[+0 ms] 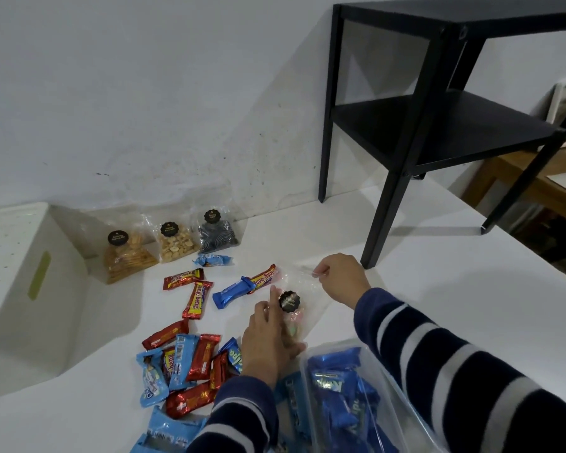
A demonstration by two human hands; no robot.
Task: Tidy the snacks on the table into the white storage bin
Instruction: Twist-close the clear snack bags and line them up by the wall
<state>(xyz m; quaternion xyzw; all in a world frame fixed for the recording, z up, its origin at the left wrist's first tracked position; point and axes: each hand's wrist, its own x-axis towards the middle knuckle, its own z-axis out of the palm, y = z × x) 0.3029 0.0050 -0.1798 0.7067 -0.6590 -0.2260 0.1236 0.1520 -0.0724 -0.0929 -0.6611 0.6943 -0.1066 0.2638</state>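
The right hand [342,277] pinches the far top edge of a clear cellophane bag [299,300], thumb and fingers closed on the plastic. The left hand [268,338] lies on the near left side of the same bag, fingers loosely together and the index finger stretched out along the bag toward its round black sticker [289,301]. The bag sits on the white table [438,289] between the two hands, its long axis running from near-left to far-right, with the open top toward the right hand. Its pale contents are blurred and partly under the left hand; I cannot tell what they are.

Just left of the bag lie a blue wrapper [231,294] and a red bar [263,277], touching each other. Farther left, more red bars [196,299] lie scattered, and a heap of red and blue wrappers [183,364] runs down to the near edge, cut off there. A clear container [356,397] of blue packets sits near, partly hidden by the striped sleeves.

Against the far wall stand three clear snack bags [174,243]. The white storage bin [30,273] is at the far left, well apart from both hands, cut off at the edge. A black side table [438,125] stands at the far right.
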